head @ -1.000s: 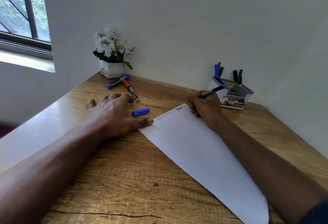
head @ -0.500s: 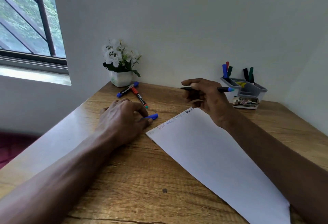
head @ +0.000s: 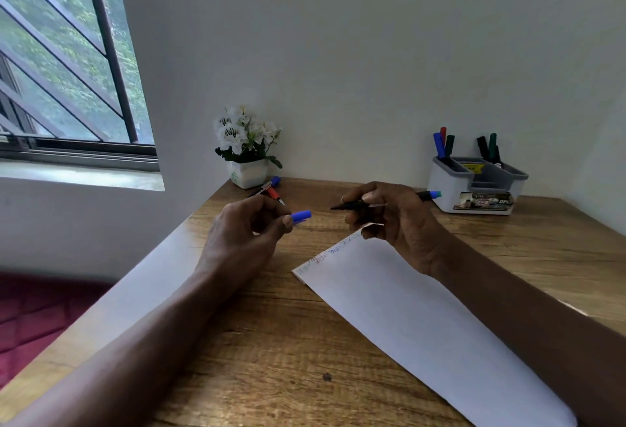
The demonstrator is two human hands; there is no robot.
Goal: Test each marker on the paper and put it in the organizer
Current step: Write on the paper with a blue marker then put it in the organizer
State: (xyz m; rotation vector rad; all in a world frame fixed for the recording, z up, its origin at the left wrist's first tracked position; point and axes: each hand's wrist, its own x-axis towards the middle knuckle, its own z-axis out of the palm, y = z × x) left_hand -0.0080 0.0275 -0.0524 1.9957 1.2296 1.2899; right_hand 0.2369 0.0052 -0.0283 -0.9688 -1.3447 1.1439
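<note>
Hands first: our left hand (head: 247, 226) pinches the small blue plastic cap (head: 300, 216), open end facing our right hand (head: 389, 213), which grips the slim black marker with the blue tail (head: 359, 204), tip toward the cap, probably for recapping. Both hover above the far corner of the white paper sheet (head: 423, 318), where test scribbles sit. Clear wooden desk (head: 257, 342) lies between us and the grey-and-white plastic organizer (head: 474, 186) at the back edge; two loose markers (head: 271, 189) wait by the white flower pot (head: 249, 172).
</note>
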